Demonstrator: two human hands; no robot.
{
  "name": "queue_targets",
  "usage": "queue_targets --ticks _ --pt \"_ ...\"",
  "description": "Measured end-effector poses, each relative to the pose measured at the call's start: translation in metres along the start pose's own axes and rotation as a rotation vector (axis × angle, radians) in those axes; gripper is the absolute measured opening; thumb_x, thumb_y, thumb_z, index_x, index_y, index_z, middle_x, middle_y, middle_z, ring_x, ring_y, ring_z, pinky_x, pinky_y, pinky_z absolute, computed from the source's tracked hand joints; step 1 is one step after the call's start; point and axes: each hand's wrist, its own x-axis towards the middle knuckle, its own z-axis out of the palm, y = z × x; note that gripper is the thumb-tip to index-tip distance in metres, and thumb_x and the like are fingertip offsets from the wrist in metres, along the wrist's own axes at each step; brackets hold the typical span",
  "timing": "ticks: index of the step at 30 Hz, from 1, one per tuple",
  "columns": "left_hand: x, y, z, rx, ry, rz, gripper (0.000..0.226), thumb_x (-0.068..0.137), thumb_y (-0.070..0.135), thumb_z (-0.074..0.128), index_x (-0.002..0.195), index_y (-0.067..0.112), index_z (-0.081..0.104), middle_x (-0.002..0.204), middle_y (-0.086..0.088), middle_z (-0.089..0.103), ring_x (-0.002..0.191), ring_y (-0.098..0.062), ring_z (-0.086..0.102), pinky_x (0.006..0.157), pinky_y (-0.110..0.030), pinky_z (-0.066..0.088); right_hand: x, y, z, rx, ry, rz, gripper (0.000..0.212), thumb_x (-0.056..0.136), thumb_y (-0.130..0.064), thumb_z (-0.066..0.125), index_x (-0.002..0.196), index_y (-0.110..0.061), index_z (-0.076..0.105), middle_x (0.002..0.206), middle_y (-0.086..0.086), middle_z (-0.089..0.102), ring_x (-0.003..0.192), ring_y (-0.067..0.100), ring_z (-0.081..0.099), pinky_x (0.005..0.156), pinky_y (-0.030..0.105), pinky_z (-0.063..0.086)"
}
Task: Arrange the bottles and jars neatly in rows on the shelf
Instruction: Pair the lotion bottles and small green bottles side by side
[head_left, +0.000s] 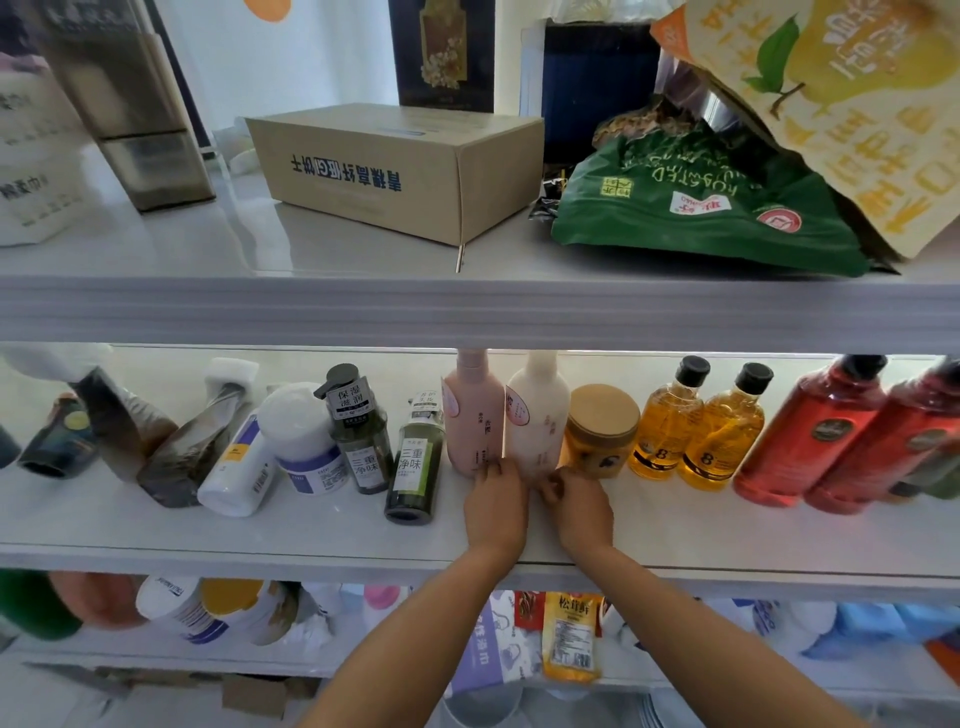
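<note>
Left hand (496, 499): laid on the shelf (675, 530), fingertips touching the foot of the pink bottle (475, 415). A real grip can't be made out tbh.
Right hand (576, 501): just beside it, fingers curled at the foot of the white bottle (537, 415). Can't be told if anything is pinched.
Pink + white bottles: stood upright, touching each other, mid-row. Both opaque, so the fill can't be seen.
Risk 1: both are tall and being handled low down, so a shove there could probably tip one onto its neighbours.
Risk 2: the dark green bottle (415, 457) is parked forward of the row, near the left forearm, and could easily be clipped.
Amber jar (602, 431): tan lid on, something golden seen through the wall, right next to the white bottle. Likely the first thing bumped.
Oil bottles (670, 421): two, black caps on, amber liquid seen inside.
Red bottles (810, 436): red liquid, capped, far right.
Left end: the white-lidded jar (306, 436) is shut, contents hidden.
</note>
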Motion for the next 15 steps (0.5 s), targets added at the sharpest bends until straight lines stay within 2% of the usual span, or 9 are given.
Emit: queue_targets --ticks 3,4,6,8,12,15 --pt "-0.016 -0.016 0.002 0.09 0.066 0.197 0.011 0.08 0.025 0.068 0.086 0.016 0.065 0.085 -0.001 0.067 0.081 -0.017 0.064 0.063 -0.027 0.051 -0.013 0.009 0.004 -0.09 -0.007 -0.211 0.022 0.091 -0.022 0.056 0.11 -0.013 0.064 0.113 0.007 0.061 0.108 0.023 0.054 0.08 0.026 0.042" --pt "-0.021 -0.022 0.001 0.135 0.066 0.237 0.011 0.079 0.029 0.064 0.081 0.019 0.066 0.08 0.003 0.068 0.077 -0.015 0.065 0.062 -0.024 0.051 -0.018 0.011 0.006 -0.128 -0.004 -0.267 0.027 0.09 -0.021 0.058 0.114 -0.011 0.063 0.116 0.008 0.06 0.111 0.025 0.053 0.086 0.029 0.043" --pt "-0.032 -0.034 -0.002 0.198 0.075 0.262 0.027 0.084 0.034 0.044 0.084 0.019 0.068 0.085 0.004 0.07 0.082 -0.014 0.067 0.07 -0.023 0.054 -0.025 0.011 0.007 -0.176 -0.016 -0.322 0.034 0.09 -0.022 0.058 0.122 -0.01 0.059 0.121 0.008 0.059 0.114 0.025 0.051 0.094 0.031 0.043" --pt "-0.044 -0.041 -0.011 0.212 0.138 0.256 0.035 0.086 0.033 0.037 0.087 0.017 0.069 0.089 0.003 0.071 0.085 -0.014 0.067 0.073 -0.023 0.055 -0.032 0.006 0.009 -0.164 -0.043 -0.338 0.037 0.092 -0.024 0.055 0.127 -0.012 0.055 0.125 0.007 0.057 0.116 0.023 0.05 0.098 0.029 0.04" --pt "-0.062 -0.051 -0.03 0.211 0.172 0.219 0.036 0.089 0.029 0.039 0.098 0.014 0.07 0.098 -0.001 0.072 0.093 -0.016 0.067 0.076 -0.024 0.056 -0.043 -0.011 0.012 -0.098 -0.125 -0.378 0.042 0.094 -0.026 0.05 0.134 -0.015 0.048 0.134 0.003 0.052 0.123 0.018 0.045 0.104 0.024 0.035" --pt "-0.077 -0.058 -0.043 0.266 0.215 0.268 0.035 0.088 0.027 0.043 0.106 0.012 0.07 0.104 -0.004 0.071 0.097 -0.018 0.067 0.082 -0.027 0.055 -0.051 -0.031 0.014 -0.096 -0.225 -0.407 0.047 0.096 -0.029 0.048 0.14 -0.017 0.04 0.142 0.0 0.045 0.129 0.016 0.039 0.106 0.022 0.03"
